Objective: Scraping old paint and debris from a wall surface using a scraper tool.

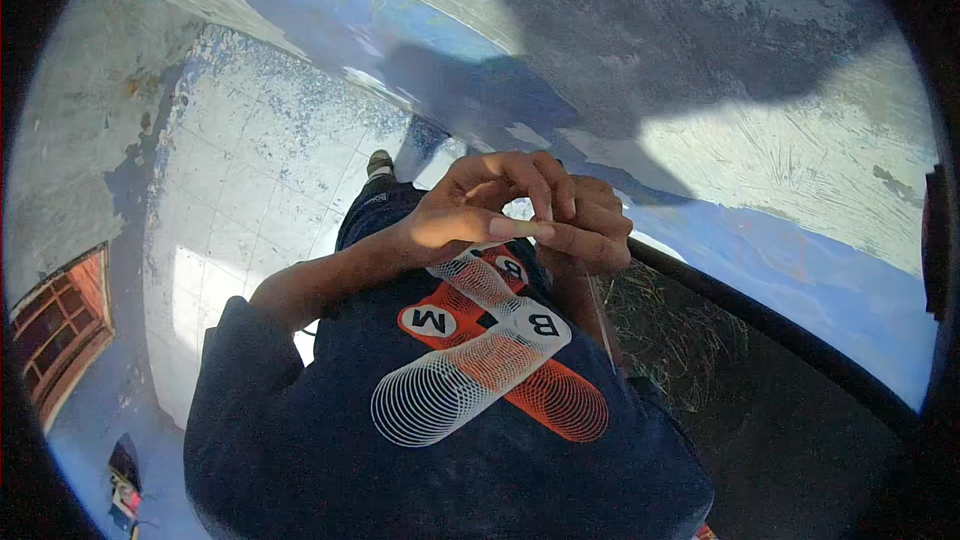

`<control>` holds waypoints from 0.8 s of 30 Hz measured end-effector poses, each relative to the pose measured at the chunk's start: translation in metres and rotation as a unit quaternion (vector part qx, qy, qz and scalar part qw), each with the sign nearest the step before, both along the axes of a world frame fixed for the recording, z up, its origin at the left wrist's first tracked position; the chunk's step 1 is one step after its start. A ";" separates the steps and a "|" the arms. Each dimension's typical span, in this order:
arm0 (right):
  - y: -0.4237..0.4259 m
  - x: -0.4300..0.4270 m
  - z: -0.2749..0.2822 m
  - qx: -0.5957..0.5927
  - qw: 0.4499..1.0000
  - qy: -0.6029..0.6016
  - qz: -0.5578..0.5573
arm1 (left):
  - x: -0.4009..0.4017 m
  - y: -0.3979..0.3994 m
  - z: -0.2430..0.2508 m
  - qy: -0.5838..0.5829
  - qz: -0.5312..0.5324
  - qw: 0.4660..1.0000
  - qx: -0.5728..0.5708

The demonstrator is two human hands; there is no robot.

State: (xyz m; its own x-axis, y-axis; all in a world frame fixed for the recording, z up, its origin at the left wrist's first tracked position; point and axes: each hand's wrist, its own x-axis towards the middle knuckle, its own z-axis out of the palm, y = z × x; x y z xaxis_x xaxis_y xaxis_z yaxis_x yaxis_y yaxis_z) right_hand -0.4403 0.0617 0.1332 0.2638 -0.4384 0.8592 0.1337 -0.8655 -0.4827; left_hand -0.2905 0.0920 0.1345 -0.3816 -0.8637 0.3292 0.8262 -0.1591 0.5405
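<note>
Before my chest both of my hands meet, touching at the fingertips. My left hand [495, 199] comes in from the left with bent fingers, its thumb tip against a finger of my right hand. My right hand [596, 229] has its fingers curled, and its far side is hidden. Below it hangs a thin, pale strand [598, 307], perhaps a thread; whether fingers grip its upper end is unclear. Behind the hands is my dark printed T-shirt [450, 480]. Past the left forearm show dark trousers [375, 214] and one shoe [380, 161].
A worn, white tiled floor [240, 165] spreads out at the left. Ahead stands a blue and grey plastered wall [750, 255] with shadows across it. A wood-framed window [64, 330] is at far left. Dry grass [667, 330] lies beside a dark curved edge [720, 285] on the right.
</note>
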 end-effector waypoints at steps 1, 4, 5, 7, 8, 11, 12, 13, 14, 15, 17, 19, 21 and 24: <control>-0.001 0.001 -0.002 -0.011 1.000 -0.014 0.004 | 0.002 0.001 0.001 -0.006 -0.002 1.000 0.005; -0.002 0.007 0.001 -0.021 1.000 0.000 0.000 | 0.007 0.002 -0.001 -0.001 -0.009 1.000 0.017; -0.004 0.010 0.000 -0.019 1.000 0.000 0.000 | 0.008 0.002 -0.003 0.012 -0.014 1.000 0.025; -0.006 0.018 -0.002 -0.026 0.998 -0.031 0.038 | 0.014 0.002 -0.006 0.013 -0.012 1.000 0.014; -0.006 0.021 -0.001 -0.024 0.999 -0.032 0.037 | 0.017 0.003 -0.007 0.015 -0.010 1.000 0.002; 0.001 0.032 0.001 -0.012 1.000 0.007 0.025 | 0.026 0.005 -0.008 0.026 -0.007 1.000 -0.001; 0.006 0.034 0.000 0.013 1.000 0.003 0.004 | 0.025 0.005 -0.009 0.027 -0.009 1.000 0.000; 0.008 0.034 -0.002 0.038 0.999 0.000 -0.017 | 0.025 0.005 -0.009 0.021 -0.005 1.000 0.012; 0.008 0.028 -0.004 0.038 0.999 0.000 -0.019 | 0.024 0.006 -0.009 0.015 -0.002 1.000 0.023; 0.006 0.020 -0.006 0.030 0.996 0.078 -0.031 | 0.027 0.004 -0.009 0.015 -0.006 1.000 0.022; 0.009 0.018 -0.014 0.021 0.986 0.155 -0.048 | 0.032 0.001 -0.009 -0.202 0.099 0.974 0.033; 0.019 0.030 -0.021 0.272 0.953 0.121 -0.063 | 0.035 -0.001 -0.017 -0.267 0.162 0.950 0.028; 0.023 0.032 -0.011 0.408 0.898 0.165 -0.028 | 0.037 -0.006 -0.026 -0.326 0.211 0.917 0.092; 0.027 0.039 -0.008 0.581 0.788 0.183 0.088 | 0.043 -0.008 -0.052 -0.346 0.204 0.909 0.107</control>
